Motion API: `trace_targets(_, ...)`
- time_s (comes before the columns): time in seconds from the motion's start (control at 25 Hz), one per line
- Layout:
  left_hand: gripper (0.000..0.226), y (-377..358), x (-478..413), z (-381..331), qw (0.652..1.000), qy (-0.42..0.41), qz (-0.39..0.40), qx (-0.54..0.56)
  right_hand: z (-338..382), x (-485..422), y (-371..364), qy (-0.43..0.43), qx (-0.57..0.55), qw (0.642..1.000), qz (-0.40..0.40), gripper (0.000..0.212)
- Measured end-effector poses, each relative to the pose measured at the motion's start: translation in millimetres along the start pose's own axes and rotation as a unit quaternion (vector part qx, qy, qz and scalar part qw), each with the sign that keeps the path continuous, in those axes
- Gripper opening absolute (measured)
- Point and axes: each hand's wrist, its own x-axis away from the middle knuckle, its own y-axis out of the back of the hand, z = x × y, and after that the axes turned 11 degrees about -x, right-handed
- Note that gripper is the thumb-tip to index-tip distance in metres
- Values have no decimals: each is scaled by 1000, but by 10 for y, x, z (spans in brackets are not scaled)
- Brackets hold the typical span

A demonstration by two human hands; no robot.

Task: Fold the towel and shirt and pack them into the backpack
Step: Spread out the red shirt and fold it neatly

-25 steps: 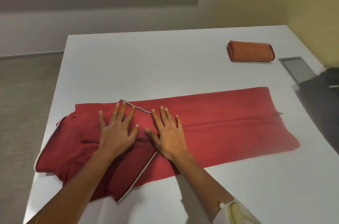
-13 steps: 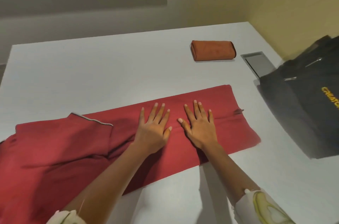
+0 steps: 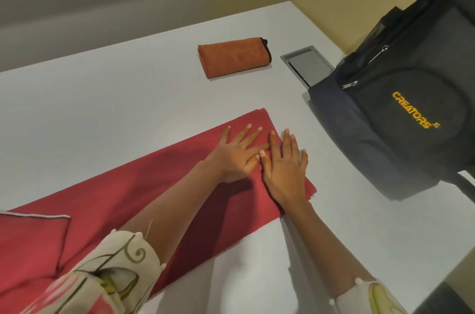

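Note:
A red shirt, folded into a long strip, lies across the white table; its piped collar end is at the lower left. My left hand and my right hand press flat on the shirt's right end, side by side, fingers straight and spread. An orange towel, folded into a compact block, sits farther back on the table. The black backpack with yellow lettering stands at the right, just beyond my right hand.
A grey metal plate is set into the tabletop between the towel and the backpack. A yellow wall rises behind the table at the right, a grey wall at the left.
Both hands have slid rightward along the shirt from its collar end to its right end, staying flat. My view has swung right, bringing the backpack into sight.

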Motion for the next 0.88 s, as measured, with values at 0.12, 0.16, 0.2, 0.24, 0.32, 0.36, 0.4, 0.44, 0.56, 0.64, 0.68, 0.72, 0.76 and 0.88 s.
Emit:
trace_targets(0.12, 53, 162, -279, 89, 997, -42, -49, -35, -15, 46, 138, -96, -63, 993, -24, 63)
trace_targets(0.16, 56, 219, -367, 98, 996, -54, -38, -53, -25, 84, 190, -119, -66, 990, -26, 60)
trace_targets(0.2, 64, 273, -455, 81, 995, -60, -13, -74, -39, 124, 246, -134, -55, 989, -19, 58)
trace_targets(0.24, 73, 325, -536, 56, 992, -64, 22, -107, -37, 158, 303, -144, -38, 989, -1, 58)
trace_targets(0.32, 79, 431, -653, -25, 979, -75, 70, -177, -14, 207, 395, -156, -10, 987, 45, 60)
trace_targets(0.36, 78, 468, -686, -62, 973, -78, 73, -205, -1, 215, 417, -161, -8, 985, 59, 59)
trace_targets(0.4, 76, 500, -700, -96, 968, -76, 67, -230, 11, 214, 443, -168, -16, 983, 70, 56)
trace_targets(0.44, 73, 530, -699, -122, 964, -72, 61, -250, 22, 191, 462, -180, -34, 980, 81, 53)
trace_targets(0.56, 56, 594, -620, -140, 961, -64, 53, -265, 30, 84, 504, -218, -86, 965, 113, 38)
trace_targets(0.64, 39, 611, -527, -121, 962, -67, 40, -261, 33, 52, 532, -241, -121, 955, 120, 22)
trace_targets(0.68, 33, 619, -475, -92, 964, -63, 26, -255, 42, 51, 550, -243, -137, 953, 120, 16)
trace_targets(0.72, 30, 640, -410, -51, 968, -57, 7, -246, 65, 64, 578, -236, -151, 953, 117, 15)
trace_targets(0.76, 28, 663, -338, -4, 971, -51, -15, -232, 103, 92, 611, -222, -164, 955, 111, 15)
trace_targets(0.88, 26, 703, -21, 144, 979, -27, -88, -180, 340, 273, 730, -168, -210, 958, 97, 16)
